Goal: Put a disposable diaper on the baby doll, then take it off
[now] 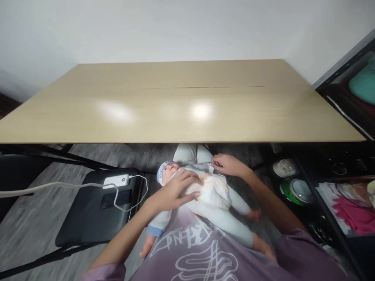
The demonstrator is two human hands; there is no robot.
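Note:
A baby doll [164, 219] in pale clothes and a blue-trimmed cap [162, 171] lies on its back across my lap, head to the left and legs to the right. Around its hips is a white diaper [215, 193] with yellow-orange print. My left hand [178, 190] rests over the doll's chest and the diaper's upper edge, fingers stretched and thumb apart. At the far side of the doll's waist, my right hand [227, 164] has its fingers curled in a pinch on a small white diaper tab [211, 168].
A wooden table [181, 113] spans the view ahead, its front edge just beyond the doll. To the left, a black chair [90, 218] holds a white power bank [116, 181] with a cable and a dark phone [115, 199]. Shelves with pink cloth [354, 212] stand at right.

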